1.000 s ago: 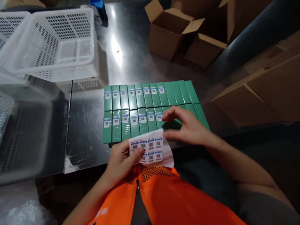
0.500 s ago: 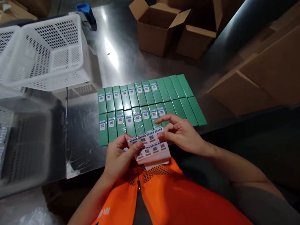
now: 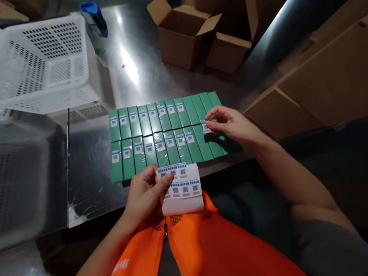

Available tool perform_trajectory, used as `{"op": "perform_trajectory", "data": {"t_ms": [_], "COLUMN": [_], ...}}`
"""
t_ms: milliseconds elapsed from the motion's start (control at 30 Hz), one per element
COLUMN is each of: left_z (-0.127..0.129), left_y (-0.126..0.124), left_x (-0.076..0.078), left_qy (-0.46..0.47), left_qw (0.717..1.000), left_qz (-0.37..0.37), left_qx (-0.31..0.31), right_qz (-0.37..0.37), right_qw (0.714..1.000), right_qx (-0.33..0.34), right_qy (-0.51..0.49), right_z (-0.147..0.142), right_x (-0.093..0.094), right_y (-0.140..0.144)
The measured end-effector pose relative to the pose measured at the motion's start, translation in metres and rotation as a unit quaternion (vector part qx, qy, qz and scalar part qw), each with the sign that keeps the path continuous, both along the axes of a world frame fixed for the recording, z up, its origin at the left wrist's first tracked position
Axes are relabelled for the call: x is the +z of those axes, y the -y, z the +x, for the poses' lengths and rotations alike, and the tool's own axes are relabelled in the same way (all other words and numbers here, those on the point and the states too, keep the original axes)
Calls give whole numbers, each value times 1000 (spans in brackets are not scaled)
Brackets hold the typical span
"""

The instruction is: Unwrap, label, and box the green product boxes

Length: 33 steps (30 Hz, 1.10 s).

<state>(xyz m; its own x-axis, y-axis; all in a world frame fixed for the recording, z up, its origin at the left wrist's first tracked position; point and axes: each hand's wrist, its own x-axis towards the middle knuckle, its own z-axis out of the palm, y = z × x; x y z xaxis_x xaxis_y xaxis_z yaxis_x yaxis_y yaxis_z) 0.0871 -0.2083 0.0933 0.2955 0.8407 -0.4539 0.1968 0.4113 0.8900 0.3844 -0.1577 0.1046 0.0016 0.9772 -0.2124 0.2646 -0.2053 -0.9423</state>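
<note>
My left hand (image 3: 146, 191) grips a white sheet of QR-code stickers (image 3: 185, 188) low in front of my orange vest, thumb on top. One spot at the upper right of the sheet is bare. Between thumb and fingertips of my right hand (image 3: 228, 122) is a single QR sticker (image 3: 205, 127), held over the right part of the green boxes (image 3: 202, 143). Whether the sticker touches a box I cannot tell. The boxes lie side by side in two rows on the metal table. Those on the left and middle bear stickers; several on the right are plain green.
White plastic baskets (image 3: 88, 83) stand at the left, with a blue and black device (image 3: 93, 18) behind them. Open cardboard boxes (image 3: 177, 47) sit at the back of the metal table (image 3: 91, 165). Larger cartons (image 3: 321, 81) are on the right.
A sticker has come off the sheet's upper right corner. My right hand has carried it away from the sheet, up and right over the green boxes. My left hand still holds the sheet.
</note>
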Motion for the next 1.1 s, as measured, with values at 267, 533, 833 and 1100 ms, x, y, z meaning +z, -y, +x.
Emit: {"op": "perform_trajectory", "data": {"t_ms": [267, 533, 833, 1100], "left_z": [-7, -6, -9, -8], "left_y": [-1, -3, -6, -6], "left_x": [-5, -8, -9, -11], "left_qy": [-15, -10, -26, -38], "left_qw": [1000, 1000, 999, 999], "left_qz": [13, -2, 24, 37], "left_qx": [2, -1, 2, 0], "right_qz": [-100, -79, 100, 215], "right_qw": [995, 985, 974, 950], "right_qx": [-11, -16, 93, 227], "right_qy": [-6, 154, 181, 5], "right_z": [-2, -4, -34, -75], "right_x": [-27, -27, 0, 12], "right_y": [-17, -19, 6, 36]}}
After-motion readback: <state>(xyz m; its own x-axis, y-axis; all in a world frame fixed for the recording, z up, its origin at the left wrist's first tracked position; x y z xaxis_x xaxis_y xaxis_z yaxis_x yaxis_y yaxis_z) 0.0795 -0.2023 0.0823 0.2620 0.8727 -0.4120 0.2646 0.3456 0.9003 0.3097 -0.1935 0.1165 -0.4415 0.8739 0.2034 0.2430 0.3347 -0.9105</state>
